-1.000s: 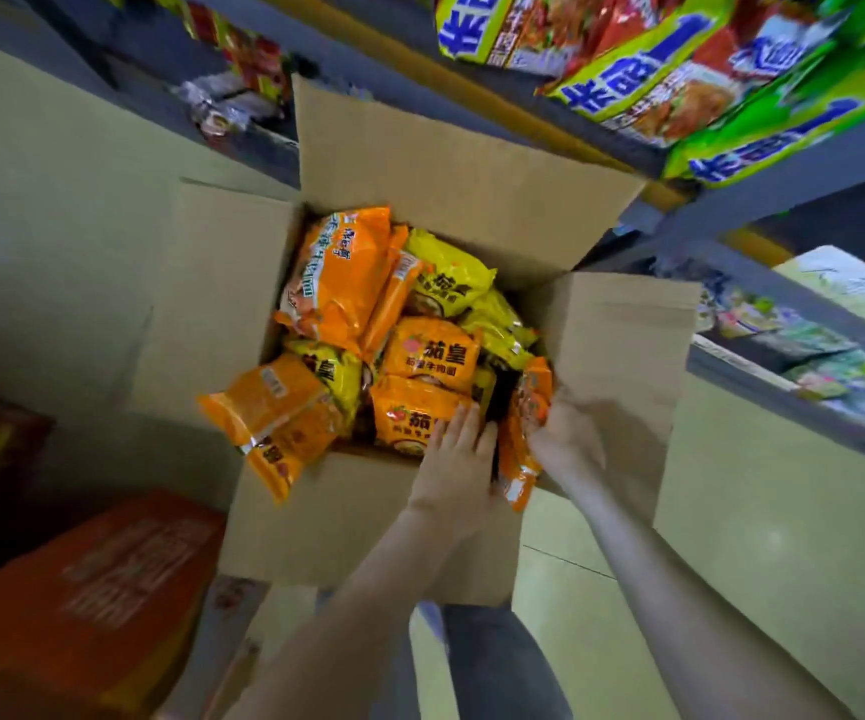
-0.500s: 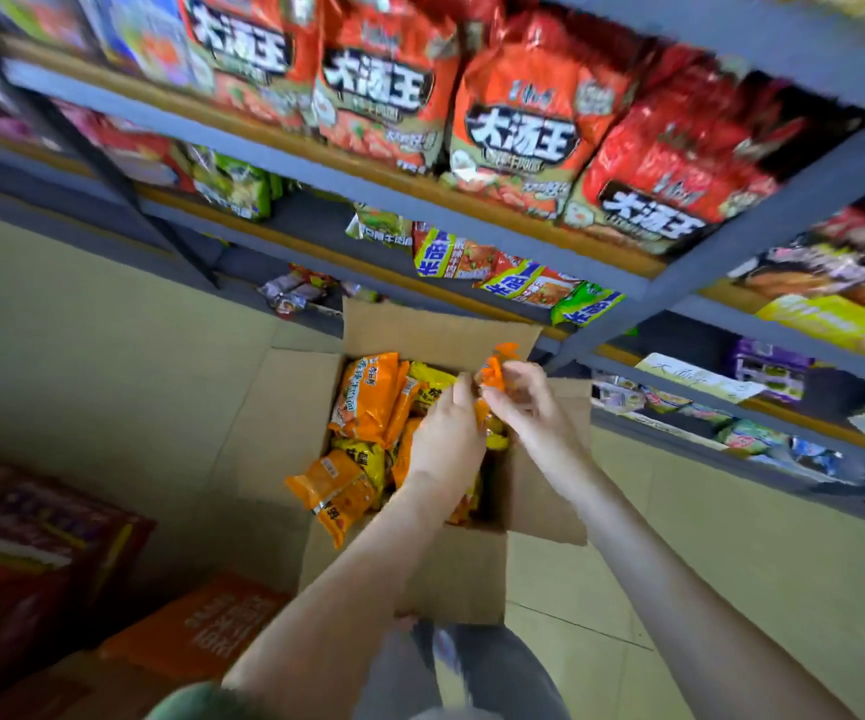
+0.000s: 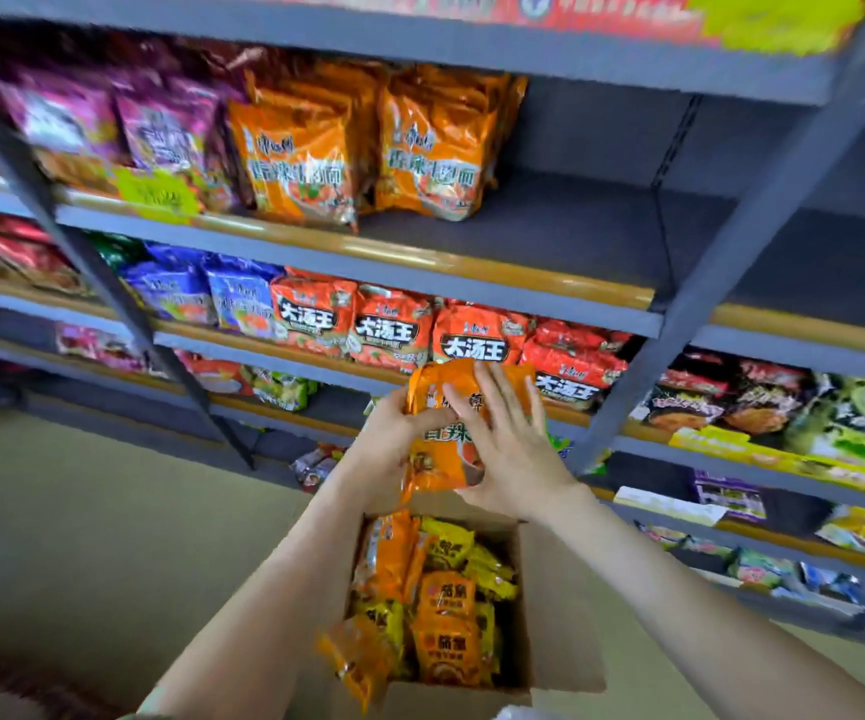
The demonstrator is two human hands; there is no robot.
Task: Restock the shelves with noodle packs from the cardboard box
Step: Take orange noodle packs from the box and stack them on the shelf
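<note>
Grip confirmed on one orange noodle pack (image 3: 445, 452), held in two bare hands directly above the cardboard box (image 3: 557, 610).

Left hand (image 3: 394, 441): fingers curled round the pack's left edge, thumb across its printed face. This grip is clamped on the pack.

Right hand (image 3: 516, 449): fingers straight and spread, laid flat over the pack's face, with the heel of the hand at its lower right corner. This grip is apart, pressing rather than closing round.

The pack stands roughly upright, somewhat crumpled, clear of the box and touching only the hands.

The box is open at the top and lies below the hands, between the person's forearms. It holds orange and yellow noodle packs (image 3: 443, 623), loosely heaped. One loose orange pack (image 3: 355, 662) hangs over the box's near left rim.

Grey shelving (image 3: 550, 231) rises beyond the box, its boards edged in orange-brown.
- Furthest level above the box: two stacks of orange packs (image 3: 433, 148), with bare board to their right.
- One level closer to the box: a row of red packs (image 3: 391, 330), with blue packs (image 3: 238, 298) to their left.
- Levels nearest the box: mixed packets, too blurred to identify.

Beige floor (image 3: 82, 511) lies to the left of the box.
</note>
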